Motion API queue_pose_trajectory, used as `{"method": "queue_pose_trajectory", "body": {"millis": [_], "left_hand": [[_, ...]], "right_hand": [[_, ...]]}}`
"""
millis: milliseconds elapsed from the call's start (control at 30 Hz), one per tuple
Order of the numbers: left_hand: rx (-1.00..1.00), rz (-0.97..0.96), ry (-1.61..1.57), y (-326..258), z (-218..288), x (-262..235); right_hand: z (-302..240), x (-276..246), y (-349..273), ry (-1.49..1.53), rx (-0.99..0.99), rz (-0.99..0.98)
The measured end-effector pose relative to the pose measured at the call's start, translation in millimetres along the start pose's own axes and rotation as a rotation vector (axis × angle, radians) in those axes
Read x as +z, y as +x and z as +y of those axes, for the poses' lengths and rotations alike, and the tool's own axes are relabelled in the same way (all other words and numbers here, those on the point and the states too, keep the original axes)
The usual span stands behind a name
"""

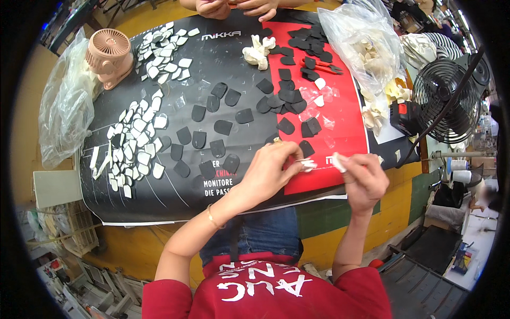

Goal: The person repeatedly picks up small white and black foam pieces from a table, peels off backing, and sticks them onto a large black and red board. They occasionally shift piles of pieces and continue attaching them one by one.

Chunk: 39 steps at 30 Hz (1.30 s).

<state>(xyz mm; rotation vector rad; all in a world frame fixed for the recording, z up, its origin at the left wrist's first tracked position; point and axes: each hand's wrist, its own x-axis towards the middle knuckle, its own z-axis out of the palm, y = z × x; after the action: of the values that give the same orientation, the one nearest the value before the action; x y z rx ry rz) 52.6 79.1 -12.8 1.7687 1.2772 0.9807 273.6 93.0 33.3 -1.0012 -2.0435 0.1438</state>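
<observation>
While pinched shut, left hand (271, 167) fingers on clear film (307, 165), right hand (364, 178) on white piece (339, 162).

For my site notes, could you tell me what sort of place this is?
Probably a small factory or workshop bench for hand assembly: many identical black pieces and white pieces spread on the table, with a bag of parts.
</observation>
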Motion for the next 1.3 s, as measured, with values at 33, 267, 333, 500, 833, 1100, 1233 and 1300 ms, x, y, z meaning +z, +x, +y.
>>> {"method": "queue_pose_trajectory", "body": {"millis": [33,267,333,500,833,1100,1233,1300], "left_hand": [[0.041,0.002,0.098,5,-2,7],[-0.022,0.324,-0.052,-14,0,1],[-0.178,0.246,-0.314,-30,3,-15],[-0.441,0.123,-0.763,-68,13,-26],[-0.349,0.574,-0.404,-115,6,-23],[0.018,0.328,0.006,-100,-6,-51],[0.123,0.074,0.683,-85,-32,-91],[0.171,0.027,0.772,-77,-40,-99]], "right_hand": [[-4,4,-1,-0.004,-0.029,-0.002],[-18,26,-2,-0.056,-0.125,-0.045],[-20,29,-1,-0.074,-0.162,-0.080],[-38,46,-2,0.024,-0.233,-0.204],[-79,81,-23,0.966,0.540,-0.439],[-82,79,-23,1.038,0.803,-0.413],[-73,74,-22,0.988,0.821,-0.424],[-71,73,-22,0.983,0.820,-0.395]]}}
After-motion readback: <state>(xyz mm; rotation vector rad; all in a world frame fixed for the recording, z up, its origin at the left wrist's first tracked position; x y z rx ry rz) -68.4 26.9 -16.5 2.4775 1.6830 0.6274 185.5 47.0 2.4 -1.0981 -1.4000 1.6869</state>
